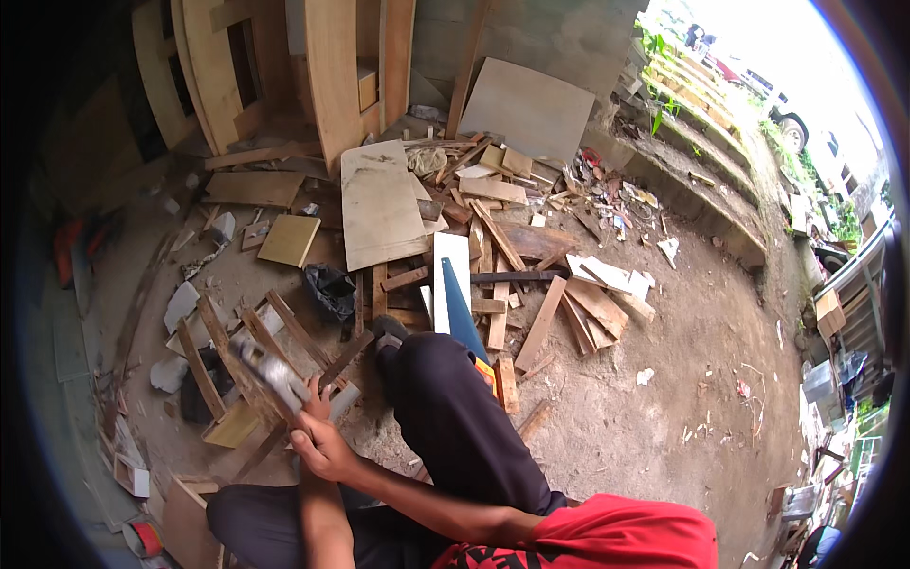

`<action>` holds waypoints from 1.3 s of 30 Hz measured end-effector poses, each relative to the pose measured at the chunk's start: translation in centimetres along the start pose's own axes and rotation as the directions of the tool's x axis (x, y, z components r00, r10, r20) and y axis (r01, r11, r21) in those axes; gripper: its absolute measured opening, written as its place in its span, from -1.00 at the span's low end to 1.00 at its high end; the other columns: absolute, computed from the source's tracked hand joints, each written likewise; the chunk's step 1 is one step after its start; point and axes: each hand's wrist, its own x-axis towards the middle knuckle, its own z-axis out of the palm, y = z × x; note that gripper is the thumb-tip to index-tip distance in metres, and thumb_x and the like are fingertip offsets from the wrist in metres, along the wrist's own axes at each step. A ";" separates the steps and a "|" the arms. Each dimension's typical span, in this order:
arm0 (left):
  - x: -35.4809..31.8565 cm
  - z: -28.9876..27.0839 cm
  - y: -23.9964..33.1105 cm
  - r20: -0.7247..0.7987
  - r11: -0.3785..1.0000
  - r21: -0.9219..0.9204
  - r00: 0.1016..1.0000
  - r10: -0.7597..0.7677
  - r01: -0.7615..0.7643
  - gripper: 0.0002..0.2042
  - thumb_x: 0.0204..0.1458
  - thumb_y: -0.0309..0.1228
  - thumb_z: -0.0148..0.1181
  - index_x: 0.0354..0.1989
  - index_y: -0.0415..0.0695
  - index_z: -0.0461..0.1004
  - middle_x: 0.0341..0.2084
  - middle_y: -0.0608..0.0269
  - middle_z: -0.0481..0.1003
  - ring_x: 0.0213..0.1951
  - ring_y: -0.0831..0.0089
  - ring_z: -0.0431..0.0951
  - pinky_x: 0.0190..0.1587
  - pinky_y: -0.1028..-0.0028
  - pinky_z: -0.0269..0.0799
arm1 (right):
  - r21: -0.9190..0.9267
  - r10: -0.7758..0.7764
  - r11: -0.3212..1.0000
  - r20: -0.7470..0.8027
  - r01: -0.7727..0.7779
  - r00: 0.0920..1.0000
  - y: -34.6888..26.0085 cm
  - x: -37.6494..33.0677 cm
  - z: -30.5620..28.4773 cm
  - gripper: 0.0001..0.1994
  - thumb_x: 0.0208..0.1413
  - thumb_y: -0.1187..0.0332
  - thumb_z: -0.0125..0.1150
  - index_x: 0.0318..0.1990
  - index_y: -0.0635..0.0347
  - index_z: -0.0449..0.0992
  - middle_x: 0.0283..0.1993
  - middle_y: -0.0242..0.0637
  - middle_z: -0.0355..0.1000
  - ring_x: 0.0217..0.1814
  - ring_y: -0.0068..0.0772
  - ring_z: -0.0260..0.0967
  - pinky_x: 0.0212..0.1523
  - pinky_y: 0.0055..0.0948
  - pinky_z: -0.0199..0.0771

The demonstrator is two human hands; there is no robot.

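In my closed right hand (327, 448) is a hammer (275, 376), its metal head smeared by motion, pointing up and left. My left hand (318, 398) is just beyond it, its fingers around a narrow dark wood strip (349, 358) that slants down to the left. Part of that hand is hidden behind the right one. Beside both hands lies a frame of wooden slats (220, 349), with the hammer head over its near side. By my raised knee, a handsaw (461, 308) with a blue blade and a yellow-orange handle rests against a white board (449, 248).
Wood offcuts (545, 318) are heaped ahead of me. A large plywood sheet (381, 204) and a black plastic bag (329, 290) lie nearby. Tall wooden panels (332, 85) stand at the back left. Concrete steps (697, 204) rise at the right. A roll of red tape (144, 539) sits lower left.
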 end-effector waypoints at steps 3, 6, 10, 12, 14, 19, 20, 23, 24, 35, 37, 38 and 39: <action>-0.4 -0.6 -0.4 -0.094 0.999 0.034 0.995 -0.019 0.022 -0.62 0.11 -0.19 0.20 -0.03 -0.20 0.40 -0.11 0.00 0.46 0.03 -0.02 0.37 0.11 0.10 0.26 | -0.141 0.019 0.989 -0.131 -0.037 0.991 -1.0 1.2 0.3 -0.72 0.38 0.22 0.00 -0.18 0.32 0.38 -0.42 -0.41 0.26 -0.37 -0.54 0.20 -0.29 -0.46 0.28; -0.8 -1.2 -1.5 -0.263 0.995 0.067 0.963 -0.054 0.074 -0.59 0.14 -0.14 0.18 -0.01 -0.20 0.38 -0.10 -0.03 0.44 0.02 -0.03 0.38 0.11 0.11 0.27 | -0.061 0.274 0.956 -0.146 -0.286 0.950 0.8 2.6 -0.9 -0.74 0.37 0.23 0.04 -0.14 0.30 0.39 -0.35 -0.43 0.34 -0.30 -0.63 0.28 -0.28 -0.54 0.35; -2.5 0.6 -2.9 -0.593 0.914 -0.047 0.725 -0.350 0.403 -0.51 0.15 -0.06 0.18 0.05 -0.22 0.34 -0.04 -0.10 0.39 0.04 -0.07 0.38 0.09 0.07 0.28 | -0.180 0.317 0.906 -0.314 -0.384 0.895 3.3 3.2 -3.2 -0.76 0.32 0.23 0.13 -0.24 0.26 0.43 -0.51 -0.44 0.29 -0.46 -0.69 0.21 -0.46 -0.50 0.27; -4.6 2.4 -5.7 -0.692 0.762 -0.236 0.446 -0.568 0.604 -0.38 0.10 0.03 0.24 0.11 -0.25 0.28 0.06 -0.19 0.32 0.07 -0.12 0.37 0.07 -0.01 0.26 | -0.182 0.302 0.902 -0.385 -0.392 0.872 6.9 2.3 -3.6 -0.71 0.32 0.18 0.12 -0.32 0.25 0.41 -0.60 -0.38 0.28 -0.55 -0.58 0.22 -0.52 -0.41 0.22; -4.3 2.9 -6.0 -0.737 0.647 -0.337 0.236 -0.633 0.684 -0.22 0.03 0.13 0.26 0.17 -0.31 0.22 0.14 -0.30 0.25 0.13 -0.14 0.33 0.12 0.00 0.26 | -0.247 0.346 0.839 -0.445 -0.485 0.826 8.1 1.1 -4.2 -0.66 0.32 0.14 0.11 -0.36 0.25 0.40 -0.63 -0.34 0.25 -0.58 -0.51 0.23 -0.52 -0.35 0.23; -5.9 2.4 -13.7 -0.109 -0.207 -0.797 -0.472 -0.875 0.568 0.09 -0.16 0.37 0.24 0.15 -0.60 0.25 0.13 -0.43 0.35 0.15 -0.08 0.44 0.20 0.11 0.33 | -0.194 0.449 0.811 -0.398 -0.552 0.800 8.4 1.0 -1.6 -0.63 0.33 0.11 0.08 -0.40 0.23 0.37 -0.65 -0.32 0.23 -0.59 -0.49 0.21 -0.52 -0.33 0.21; -4.7 1.7 -9.8 -0.030 -0.235 -0.717 -0.366 -0.930 0.657 0.05 -0.16 0.35 0.26 0.09 -0.60 0.31 0.06 -0.40 0.41 0.09 -0.07 0.48 0.15 0.12 0.38 | -0.202 0.439 0.801 -0.441 -0.564 0.782 8.9 0.8 -3.3 -0.62 0.33 0.10 0.08 -0.40 0.23 0.36 -0.65 -0.33 0.23 -0.59 -0.50 0.20 -0.53 -0.33 0.20; -2.6 -1.3 -5.2 0.139 -0.208 -0.662 -0.155 -0.978 0.720 -0.07 -0.15 0.28 0.31 -0.05 -0.58 0.44 -0.09 -0.31 0.54 -0.06 -0.05 0.58 0.03 0.15 0.49 | -0.198 0.373 0.831 -0.496 -0.520 0.784 9.1 0.8 -3.9 -0.62 0.34 0.09 0.07 -0.40 0.23 0.36 -0.65 -0.37 0.21 -0.60 -0.52 0.17 -0.53 -0.33 0.19; -3.3 0.4 -8.8 0.129 -0.187 -0.753 -0.136 -0.982 0.631 -0.11 -0.14 0.24 0.33 -0.07 -0.57 0.47 -0.11 -0.29 0.55 -0.08 -0.06 0.60 0.00 0.16 0.51 | -0.194 0.388 0.835 -0.457 -0.515 0.800 9.0 1.1 -2.9 -0.62 0.34 0.09 0.07 -0.40 0.23 0.36 -0.65 -0.38 0.21 -0.60 -0.53 0.16 -0.54 -0.34 0.19; 2.2 -2.8 -12.1 -0.295 0.304 -0.922 0.073 -0.953 0.241 -0.33 0.14 -0.12 0.26 0.12 -0.49 0.15 0.10 -0.35 0.34 0.09 0.02 0.48 0.07 0.23 0.45 | -0.253 0.533 0.725 -0.383 -0.641 0.754 9.7 1.0 -3.8 -0.64 0.34 0.09 0.04 -0.24 0.29 0.43 -0.57 -0.19 0.31 -0.52 -0.36 0.28 -0.43 -0.28 0.30; 2.8 -2.5 -14.3 -0.207 0.194 -0.954 -0.034 -0.978 0.229 -0.33 0.15 -0.10 0.24 0.12 -0.48 0.15 0.06 -0.36 0.37 0.05 -0.02 0.50 0.02 0.18 0.50 | -0.245 0.567 0.706 -0.367 -0.665 0.737 9.5 0.7 -4.0 -0.64 0.34 0.10 0.04 -0.23 0.28 0.43 -0.57 -0.17 0.31 -0.53 -0.31 0.29 -0.43 -0.26 0.31; 3.1 -2.4 -15.0 -0.157 0.136 -0.967 -0.084 -0.984 0.218 -0.32 0.15 -0.08 0.23 0.13 -0.48 0.14 0.04 -0.36 0.38 0.04 -0.04 0.51 0.00 0.16 0.52 | -0.243 0.581 0.696 -0.363 -0.676 0.729 9.4 0.6 -4.2 -0.65 0.34 0.10 0.05 -0.23 0.28 0.43 -0.57 -0.15 0.31 -0.53 -0.29 0.30 -0.42 -0.26 0.31; 3.0 -2.1 -15.4 -0.156 0.128 -0.955 -0.084 -0.984 0.267 -0.31 0.16 -0.06 0.21 0.13 -0.49 0.14 0.04 -0.37 0.38 0.04 -0.07 0.50 0.00 0.14 0.52 | -0.275 0.547 0.706 -0.374 -0.653 0.749 9.4 0.4 -4.4 -0.65 0.33 0.10 0.05 -0.23 0.27 0.43 -0.57 -0.14 0.32 -0.53 -0.27 0.30 -0.42 -0.25 0.31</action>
